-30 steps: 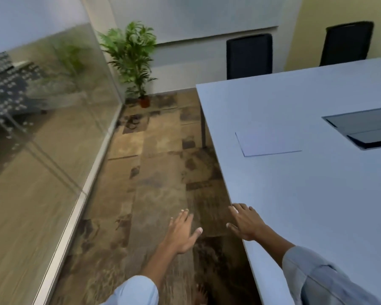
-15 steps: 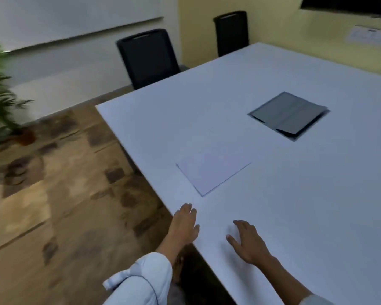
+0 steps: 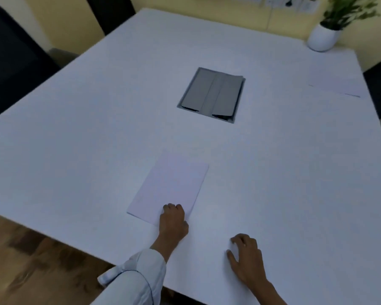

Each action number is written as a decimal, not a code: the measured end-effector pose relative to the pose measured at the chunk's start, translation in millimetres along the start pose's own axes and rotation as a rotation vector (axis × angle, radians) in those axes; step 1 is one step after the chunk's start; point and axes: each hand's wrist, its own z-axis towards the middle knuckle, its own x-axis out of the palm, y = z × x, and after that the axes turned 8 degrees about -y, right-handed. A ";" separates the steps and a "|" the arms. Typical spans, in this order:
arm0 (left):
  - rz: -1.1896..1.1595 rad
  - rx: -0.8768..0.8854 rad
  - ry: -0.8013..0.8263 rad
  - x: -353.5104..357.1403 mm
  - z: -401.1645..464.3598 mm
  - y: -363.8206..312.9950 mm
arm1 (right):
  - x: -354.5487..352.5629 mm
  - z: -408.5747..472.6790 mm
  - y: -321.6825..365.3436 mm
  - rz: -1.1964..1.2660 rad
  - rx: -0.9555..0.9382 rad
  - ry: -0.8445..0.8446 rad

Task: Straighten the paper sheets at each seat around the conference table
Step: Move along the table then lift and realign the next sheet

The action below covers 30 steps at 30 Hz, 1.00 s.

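Note:
A white paper sheet lies slightly askew on the white conference table, near its front edge. My left hand rests on the sheet's near right corner, fingers curled down onto the paper. My right hand lies flat on the bare tabletop to the right of the sheet, fingers spread, holding nothing. A second sheet lies at the far right edge of the table.
A grey cable hatch is set in the table's middle. A potted plant in a white pot stands at the far right corner. Black chairs stand at the left and far sides. Wooden floor shows at lower left.
My view has swung round to face the table square on. My left hand moved from the table's edge onto the sheet's near corner. My right hand stays flat on the tabletop.

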 end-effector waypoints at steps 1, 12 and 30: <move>-0.014 0.008 0.008 -1.2 2.1 0.2 | 1.4 -1.2 1.3 -0.001 0.019 -0.005; -0.197 -0.097 -0.140 -21.9 0.4 4.5 | 0.2 -0.4 7.8 0.127 0.127 -0.027; -0.209 0.277 -0.614 -54.5 -30.0 -18.3 | -62.1 46.7 97.0 0.897 0.428 0.250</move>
